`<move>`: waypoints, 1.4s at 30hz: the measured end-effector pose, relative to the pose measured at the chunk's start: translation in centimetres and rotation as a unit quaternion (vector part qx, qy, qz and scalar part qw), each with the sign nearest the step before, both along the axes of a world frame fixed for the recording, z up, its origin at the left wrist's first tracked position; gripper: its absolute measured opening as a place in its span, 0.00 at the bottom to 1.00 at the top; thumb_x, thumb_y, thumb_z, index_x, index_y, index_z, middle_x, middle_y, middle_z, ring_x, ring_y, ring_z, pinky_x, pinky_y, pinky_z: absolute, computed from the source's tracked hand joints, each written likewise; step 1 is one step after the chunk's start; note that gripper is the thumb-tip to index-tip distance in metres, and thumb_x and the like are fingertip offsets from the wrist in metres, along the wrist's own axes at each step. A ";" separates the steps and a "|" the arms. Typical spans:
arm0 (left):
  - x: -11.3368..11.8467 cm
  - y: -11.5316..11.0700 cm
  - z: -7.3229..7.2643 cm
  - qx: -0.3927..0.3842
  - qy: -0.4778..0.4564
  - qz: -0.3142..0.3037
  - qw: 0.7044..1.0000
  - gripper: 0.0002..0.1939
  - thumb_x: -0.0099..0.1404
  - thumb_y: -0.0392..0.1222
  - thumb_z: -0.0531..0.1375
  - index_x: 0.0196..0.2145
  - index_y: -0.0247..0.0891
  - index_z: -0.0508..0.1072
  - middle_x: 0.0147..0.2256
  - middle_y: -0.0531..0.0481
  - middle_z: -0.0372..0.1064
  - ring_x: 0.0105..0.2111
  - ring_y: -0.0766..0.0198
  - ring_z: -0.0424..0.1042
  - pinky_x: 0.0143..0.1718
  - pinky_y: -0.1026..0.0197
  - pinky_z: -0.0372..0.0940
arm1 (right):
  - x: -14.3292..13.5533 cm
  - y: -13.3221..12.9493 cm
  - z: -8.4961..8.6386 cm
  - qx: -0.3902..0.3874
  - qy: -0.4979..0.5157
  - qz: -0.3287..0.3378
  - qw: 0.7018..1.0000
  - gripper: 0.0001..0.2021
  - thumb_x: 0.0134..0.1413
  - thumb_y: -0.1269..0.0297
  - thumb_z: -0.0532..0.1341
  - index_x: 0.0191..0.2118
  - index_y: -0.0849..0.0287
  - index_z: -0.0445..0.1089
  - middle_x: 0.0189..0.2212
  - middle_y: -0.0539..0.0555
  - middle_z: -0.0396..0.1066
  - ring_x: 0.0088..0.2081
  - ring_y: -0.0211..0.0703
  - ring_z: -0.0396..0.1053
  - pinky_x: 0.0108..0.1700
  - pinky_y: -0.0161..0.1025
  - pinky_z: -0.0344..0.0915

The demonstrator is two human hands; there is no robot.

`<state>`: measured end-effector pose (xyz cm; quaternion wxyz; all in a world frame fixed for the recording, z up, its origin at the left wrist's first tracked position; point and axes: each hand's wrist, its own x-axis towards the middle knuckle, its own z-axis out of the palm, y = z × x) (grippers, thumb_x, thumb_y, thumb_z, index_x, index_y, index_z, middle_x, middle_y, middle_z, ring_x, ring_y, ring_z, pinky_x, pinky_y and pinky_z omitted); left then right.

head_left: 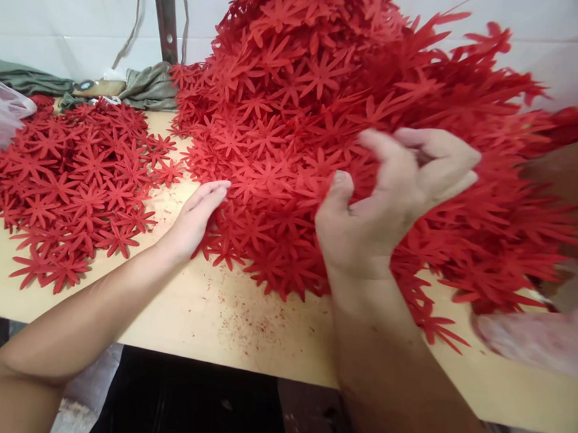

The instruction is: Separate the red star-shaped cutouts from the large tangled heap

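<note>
A tall heap of red flower-shaped cutouts [273, 140] with narrow petals spreads over the middle and right of the table [172, 307]. My left hand [198, 216] rests against the heap's lower left edge, its fingers stretched out and holding nothing that I can see. Above the front of the heap is my right hand [389, 188], slightly blurred, with bent fingers and the thumb apart. Nothing shows in its grasp. To the left lies a smaller, flatter pile of the same red cutouts [86, 178].
Dark green cloth [154, 88] lies at the back left, near a metal post [165, 23] against the white tiled wall. Clear plastic bags [8, 112] [535, 339] sit at both sides. Red crumbs [257, 326] dot the table's front.
</note>
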<state>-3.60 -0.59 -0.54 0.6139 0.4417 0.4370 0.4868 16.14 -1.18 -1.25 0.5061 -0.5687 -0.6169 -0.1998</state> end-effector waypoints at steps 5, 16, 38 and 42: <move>-0.3 0.3 -0.1 -0.058 -0.054 -0.005 0.997 0.18 0.56 0.31 0.54 0.45 0.35 0.71 0.35 0.51 0.72 0.29 0.71 0.68 0.30 0.67 0.64 | -2.8 -0.7 0.0 -0.020 0.002 0.086 0.996 0.09 0.59 0.62 0.56 0.40 0.56 0.71 0.38 0.57 0.72 0.43 0.48 0.68 0.48 0.51 0.63; -0.1 -0.9 0.4 -0.086 -0.123 -0.119 0.981 0.31 0.61 0.41 0.55 0.62 0.47 0.58 0.50 0.50 0.73 0.44 0.65 0.74 0.40 0.63 0.69 | -6.1 -0.9 -1.7 -0.208 0.176 0.239 0.932 0.13 0.47 0.69 0.64 0.42 0.56 0.68 0.39 0.54 0.70 0.42 0.43 0.69 0.47 0.47 0.69; -0.4 -0.7 0.4 0.044 -0.011 -0.072 0.996 0.16 0.57 0.46 0.65 0.42 0.37 0.76 0.43 0.47 0.76 0.38 0.68 0.74 0.40 0.66 0.67 | -5.1 -1.3 0.6 -0.221 0.279 0.205 0.912 0.24 0.53 0.47 0.60 0.17 0.56 0.52 0.14 0.44 0.49 0.19 0.30 0.48 0.22 0.34 0.49; -0.1 -0.7 0.0 0.075 0.003 -0.072 0.995 0.14 0.52 0.44 0.68 0.36 0.37 0.77 0.39 0.49 0.76 0.38 0.69 0.73 0.43 0.65 0.66 | -5.7 -1.4 0.4 -0.237 0.276 0.244 0.899 0.23 0.51 0.45 0.61 0.19 0.57 0.57 0.15 0.45 0.53 0.20 0.31 0.51 0.23 0.33 0.52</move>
